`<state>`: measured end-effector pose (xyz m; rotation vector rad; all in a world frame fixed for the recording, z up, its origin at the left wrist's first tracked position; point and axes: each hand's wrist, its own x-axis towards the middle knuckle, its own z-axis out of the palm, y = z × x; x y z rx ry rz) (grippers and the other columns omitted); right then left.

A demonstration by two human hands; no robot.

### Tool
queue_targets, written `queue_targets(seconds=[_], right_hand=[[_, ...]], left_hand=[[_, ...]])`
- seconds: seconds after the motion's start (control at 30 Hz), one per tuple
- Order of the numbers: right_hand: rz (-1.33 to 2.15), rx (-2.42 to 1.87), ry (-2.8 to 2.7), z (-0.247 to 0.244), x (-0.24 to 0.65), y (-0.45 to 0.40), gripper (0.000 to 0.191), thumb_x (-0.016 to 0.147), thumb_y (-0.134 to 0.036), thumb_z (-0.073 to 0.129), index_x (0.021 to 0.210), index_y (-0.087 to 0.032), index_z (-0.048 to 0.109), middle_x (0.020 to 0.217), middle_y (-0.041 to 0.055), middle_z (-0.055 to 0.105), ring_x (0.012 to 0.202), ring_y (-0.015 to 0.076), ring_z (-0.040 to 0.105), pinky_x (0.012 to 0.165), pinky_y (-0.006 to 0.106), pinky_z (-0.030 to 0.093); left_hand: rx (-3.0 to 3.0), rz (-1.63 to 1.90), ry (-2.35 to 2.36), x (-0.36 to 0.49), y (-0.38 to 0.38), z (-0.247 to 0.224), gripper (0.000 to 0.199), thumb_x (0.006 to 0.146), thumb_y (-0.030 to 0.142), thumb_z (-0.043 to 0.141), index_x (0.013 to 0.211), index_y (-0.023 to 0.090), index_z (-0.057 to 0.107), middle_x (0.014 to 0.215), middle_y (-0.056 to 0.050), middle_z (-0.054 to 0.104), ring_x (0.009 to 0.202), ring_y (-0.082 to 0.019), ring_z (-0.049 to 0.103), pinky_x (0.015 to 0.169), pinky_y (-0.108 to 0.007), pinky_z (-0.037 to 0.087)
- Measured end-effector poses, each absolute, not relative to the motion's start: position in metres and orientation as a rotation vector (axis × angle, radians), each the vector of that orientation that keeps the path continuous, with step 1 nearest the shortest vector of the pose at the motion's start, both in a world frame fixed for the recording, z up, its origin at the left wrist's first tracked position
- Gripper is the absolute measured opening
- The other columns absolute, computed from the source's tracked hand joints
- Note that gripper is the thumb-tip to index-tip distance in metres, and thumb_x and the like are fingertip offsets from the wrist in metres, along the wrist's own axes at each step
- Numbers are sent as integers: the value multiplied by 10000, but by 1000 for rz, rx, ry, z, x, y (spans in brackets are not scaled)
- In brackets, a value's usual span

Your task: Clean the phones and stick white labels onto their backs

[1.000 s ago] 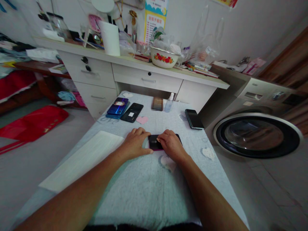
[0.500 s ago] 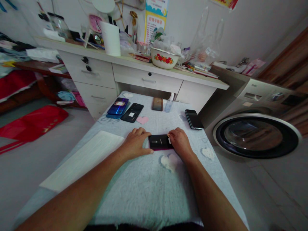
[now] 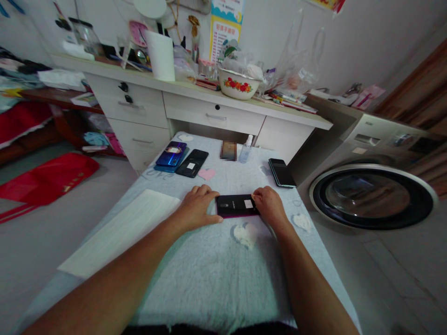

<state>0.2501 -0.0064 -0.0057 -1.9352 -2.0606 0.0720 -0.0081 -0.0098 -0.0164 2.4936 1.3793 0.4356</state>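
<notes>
A black smartphone [image 3: 233, 205] with a reddish-purple edge lies back up and crosswise on the cloth-covered table, a small white label near its right end. At its left end, my left hand [image 3: 197, 208] holds it, thumb at the near corner and fingers at the far one. My right hand [image 3: 268, 204] is closed at the right end, fingertips on the edge beside the label; some of its fingers are hidden. Farther back on the left lie a black phone [image 3: 198, 158] with a white label and a blue phone [image 3: 168, 157] stacked on another.
A long white strip [image 3: 122, 230] lies left of my left forearm. Farther back are a clear spray bottle [image 3: 245, 152], a blurred brown item [image 3: 228, 151] and stacked dark phones [image 3: 282, 173]. Beyond stand a white desk [image 3: 192, 107] and a washing machine [image 3: 370, 153] at right.
My right hand has slid right along the phone to its end, and the white label, partly covered before, now shows fully. My left hand and the phone have stayed in place.
</notes>
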Motion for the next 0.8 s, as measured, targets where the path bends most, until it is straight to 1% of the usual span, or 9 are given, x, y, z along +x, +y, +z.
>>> queue_targets(seconds=[0.13,0.23,0.47,0.67,0.8], right_hand=[[65,-1960,-2059,-6,252,-8,170,859,-247,545,833,-181,700,847,66,619,797,172,548,713,270,355],[53,-1934,-2064,-7,250,-9,160,856,-224,540,825,-177,690,846,65,611,804,172,547,725,271,360],[104,-1796,-2140,-8,236,-13,144,867,-201,532,844,-178,672,857,60,594,841,176,532,771,276,371],[146,-1691,-2206,-6,222,-17,141,868,-164,530,857,-171,671,860,56,580,858,171,518,785,272,377],[178,-1584,-2270,-4,215,-21,155,881,-151,517,867,-168,671,863,51,576,865,164,512,788,266,379]], left_hand=[[2491,426,1388,-8,-10,-16,694,668,598,666,1246,234,542,1171,-88,519,1051,-293,470,922,-397,389],[2493,430,1388,-7,-10,-16,700,667,607,662,1248,238,539,1172,-85,521,1048,-294,470,916,-397,393],[2500,458,1377,-8,-8,-20,717,664,627,650,1256,238,537,1174,-86,523,1046,-298,473,914,-402,389],[2477,438,1401,-7,-8,-19,705,649,614,672,1248,270,535,1175,-74,523,1062,-294,468,935,-400,378],[2487,439,1396,-7,-8,-18,712,652,611,673,1253,254,535,1180,-80,515,1063,-292,466,938,-395,379]])
